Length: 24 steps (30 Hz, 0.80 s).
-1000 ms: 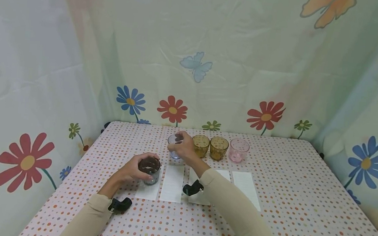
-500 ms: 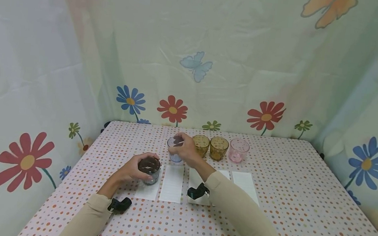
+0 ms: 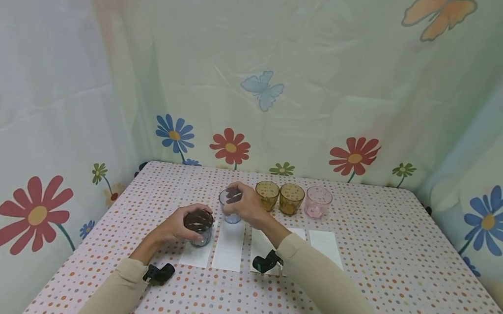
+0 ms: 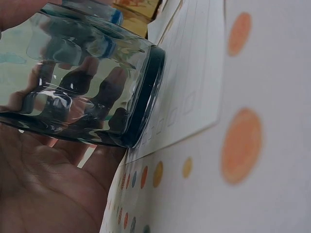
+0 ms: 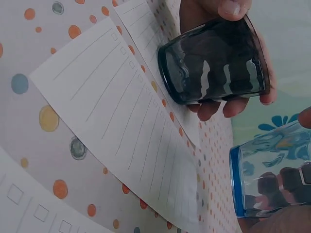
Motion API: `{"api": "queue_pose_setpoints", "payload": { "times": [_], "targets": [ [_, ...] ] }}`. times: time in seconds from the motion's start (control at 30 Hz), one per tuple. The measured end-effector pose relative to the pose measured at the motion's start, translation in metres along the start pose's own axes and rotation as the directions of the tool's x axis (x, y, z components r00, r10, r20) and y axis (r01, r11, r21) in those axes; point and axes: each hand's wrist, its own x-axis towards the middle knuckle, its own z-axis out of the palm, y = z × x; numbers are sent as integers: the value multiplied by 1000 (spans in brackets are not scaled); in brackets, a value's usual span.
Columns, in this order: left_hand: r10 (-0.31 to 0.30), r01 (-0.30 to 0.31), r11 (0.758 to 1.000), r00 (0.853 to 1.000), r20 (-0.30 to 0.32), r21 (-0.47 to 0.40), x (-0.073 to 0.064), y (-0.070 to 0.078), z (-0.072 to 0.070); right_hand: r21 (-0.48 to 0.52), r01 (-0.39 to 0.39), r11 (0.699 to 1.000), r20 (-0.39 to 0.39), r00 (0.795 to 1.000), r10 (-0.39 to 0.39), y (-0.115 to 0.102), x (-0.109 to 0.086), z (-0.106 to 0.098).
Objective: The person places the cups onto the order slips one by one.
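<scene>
My left hand [image 3: 178, 224] wraps round a dark grey-teal glass tumbler [image 3: 202, 238], which stands upright at the far end of the leftmost paper strip [image 3: 194, 258]. In the left wrist view the fingers show through this tumbler's wall [image 4: 97, 92], its thick base at the paper. My right hand [image 3: 251, 207] grips a light blue glass tumbler [image 5: 272, 174] from above, fingers and thumb round its sides. It is at the far edge of the second paper strip [image 3: 228, 249]; whether its base touches down I cannot tell. The palm hides part of it.
To the right of my right hand stand two amber tumblers [image 3: 267, 197] side by side, then a pink tumbler [image 3: 318, 202]. More white lined paper strips [image 3: 326, 247] lie in a row before them on the dotted tablecloth [image 3: 385, 266]. A flowered cloth [image 3: 308, 107] hangs behind the table.
My right hand has brought the light blue tumbler a little nearer, from the row at the back to the second strip's far edge. The left hand and dark tumbler stay put.
</scene>
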Motion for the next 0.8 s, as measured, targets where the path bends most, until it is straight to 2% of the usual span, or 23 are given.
{"api": "queue_pose_setpoints", "payload": {
  "times": [0.33,0.8],
  "targets": [
    [13,-13,1000,1000,1,14,0,1,0,36,46,998,54,997,-48,5,-8,4],
    [24,-23,999,1000,14,-27,-1,-3,0,1,22,1000,86,996,-22,11,-20,8]
  ]
}}
